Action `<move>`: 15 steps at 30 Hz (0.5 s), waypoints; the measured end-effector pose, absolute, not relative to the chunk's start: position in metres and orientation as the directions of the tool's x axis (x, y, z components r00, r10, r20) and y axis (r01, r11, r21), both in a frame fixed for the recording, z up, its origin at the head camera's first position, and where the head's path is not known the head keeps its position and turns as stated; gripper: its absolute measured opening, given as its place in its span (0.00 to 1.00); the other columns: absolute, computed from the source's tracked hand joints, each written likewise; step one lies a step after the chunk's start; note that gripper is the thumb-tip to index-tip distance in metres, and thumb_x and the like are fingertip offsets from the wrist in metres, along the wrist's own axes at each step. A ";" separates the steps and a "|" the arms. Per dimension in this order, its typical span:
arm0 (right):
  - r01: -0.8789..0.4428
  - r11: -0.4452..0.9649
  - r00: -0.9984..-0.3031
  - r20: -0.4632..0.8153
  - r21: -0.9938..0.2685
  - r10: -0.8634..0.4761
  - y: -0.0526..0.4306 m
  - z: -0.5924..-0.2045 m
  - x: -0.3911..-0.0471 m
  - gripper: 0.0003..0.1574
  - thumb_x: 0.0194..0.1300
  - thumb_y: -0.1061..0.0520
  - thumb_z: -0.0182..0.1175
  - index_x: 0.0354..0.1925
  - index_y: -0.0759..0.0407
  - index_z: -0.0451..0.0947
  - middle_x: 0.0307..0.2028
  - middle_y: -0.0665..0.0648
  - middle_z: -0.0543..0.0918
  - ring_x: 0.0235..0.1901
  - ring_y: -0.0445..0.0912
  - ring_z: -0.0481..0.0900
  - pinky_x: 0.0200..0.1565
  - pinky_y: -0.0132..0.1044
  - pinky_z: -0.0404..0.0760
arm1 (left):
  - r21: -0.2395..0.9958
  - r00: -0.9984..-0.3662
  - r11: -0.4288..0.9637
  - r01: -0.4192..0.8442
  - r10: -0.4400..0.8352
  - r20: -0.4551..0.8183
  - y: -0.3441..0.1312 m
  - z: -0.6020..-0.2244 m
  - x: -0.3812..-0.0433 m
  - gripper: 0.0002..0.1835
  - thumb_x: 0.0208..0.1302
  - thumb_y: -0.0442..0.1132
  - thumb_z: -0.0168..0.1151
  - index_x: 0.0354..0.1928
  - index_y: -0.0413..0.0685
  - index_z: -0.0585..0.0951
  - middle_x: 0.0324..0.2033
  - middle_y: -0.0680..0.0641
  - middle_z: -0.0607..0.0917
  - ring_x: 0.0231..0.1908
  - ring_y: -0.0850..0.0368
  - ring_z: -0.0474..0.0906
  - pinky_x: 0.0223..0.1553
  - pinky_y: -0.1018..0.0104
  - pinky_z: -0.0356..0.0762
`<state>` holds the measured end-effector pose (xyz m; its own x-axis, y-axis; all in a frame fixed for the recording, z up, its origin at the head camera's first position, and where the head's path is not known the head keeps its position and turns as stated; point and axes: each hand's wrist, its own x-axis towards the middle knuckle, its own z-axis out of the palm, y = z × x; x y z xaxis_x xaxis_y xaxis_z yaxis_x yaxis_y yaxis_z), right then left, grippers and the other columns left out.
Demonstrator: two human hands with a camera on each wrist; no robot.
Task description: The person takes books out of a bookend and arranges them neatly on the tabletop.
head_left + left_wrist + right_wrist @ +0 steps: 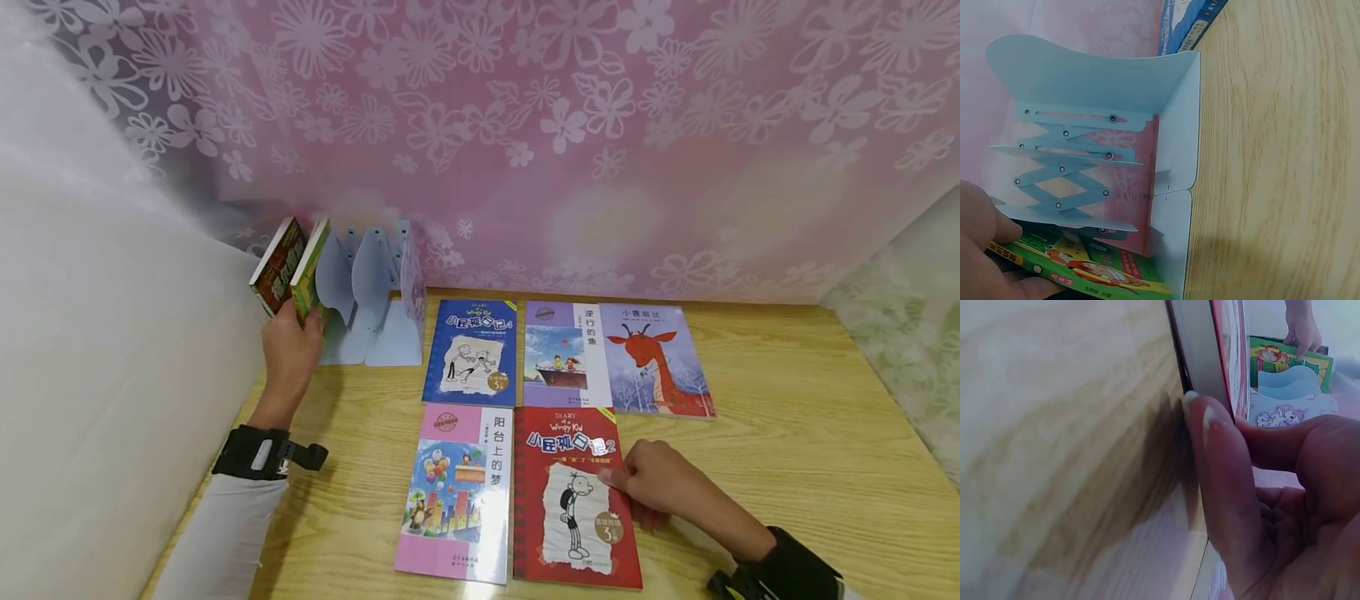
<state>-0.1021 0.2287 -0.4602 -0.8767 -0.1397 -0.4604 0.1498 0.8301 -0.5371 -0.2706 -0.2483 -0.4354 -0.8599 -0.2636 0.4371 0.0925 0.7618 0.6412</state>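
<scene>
At the left, my left hand (291,350) grips a green and yellow book (1097,265) that stands in a light blue expandable bookend (1104,81). A dark-covered book (281,262) leans just left of the green one, close to my fingers. My right hand (663,483) pinches the right edge of a red Diary of a Wimpy Kid book (536,508), its thumb on the cover. In the right wrist view, the fingertips (1219,434) sit at the book's edge, by the wooden tabletop.
A blue book (470,354), a purple-and-white book (555,367) and a giraffe picture book (656,362) lie in the back row. A pink book (453,500) lies left of the red one. A flowered pink curtain (525,150) hangs behind the table (810,433); a white sheet (112,333) bounds the left side.
</scene>
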 end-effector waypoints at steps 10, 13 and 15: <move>0.166 0.824 -0.840 -0.516 -0.541 -0.170 0.231 -0.463 -0.105 0.31 0.68 0.42 0.60 0.14 0.58 0.80 0.09 0.54 0.79 0.07 0.44 0.77 0.14 0.37 0.78 | 0.622 -0.853 0.776 0.108 -0.249 0.458 -0.248 -0.435 -0.269 0.14 0.73 0.36 0.53 0.49 0.30 0.79 0.35 0.30 0.86 0.32 0.37 0.83 0.31 0.50 0.77; 0.183 0.829 -0.833 -0.531 -0.529 -0.155 0.229 -0.463 -0.104 0.31 0.67 0.41 0.60 0.15 0.58 0.80 0.09 0.54 0.79 0.07 0.44 0.77 0.15 0.37 0.78 | 0.619 -0.856 0.778 0.104 -0.247 0.455 -0.249 -0.435 -0.269 0.15 0.73 0.37 0.52 0.50 0.30 0.79 0.36 0.29 0.86 0.32 0.37 0.83 0.30 0.50 0.77; 0.198 0.832 -0.832 -0.538 -0.519 -0.137 0.228 -0.462 -0.104 0.31 0.67 0.40 0.60 0.15 0.58 0.79 0.09 0.54 0.79 0.07 0.44 0.77 0.15 0.36 0.78 | 0.619 -0.856 0.778 0.107 -0.245 0.456 -0.249 -0.435 -0.270 0.16 0.73 0.37 0.52 0.50 0.30 0.79 0.36 0.29 0.86 0.31 0.37 0.83 0.29 0.51 0.76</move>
<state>-0.1043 0.2280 -0.4625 -0.8318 -0.1371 -0.5378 0.1984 0.8315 -0.5189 -0.2695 -0.2490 -0.4353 -0.8555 -0.2454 0.4560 0.1068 0.7780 0.6191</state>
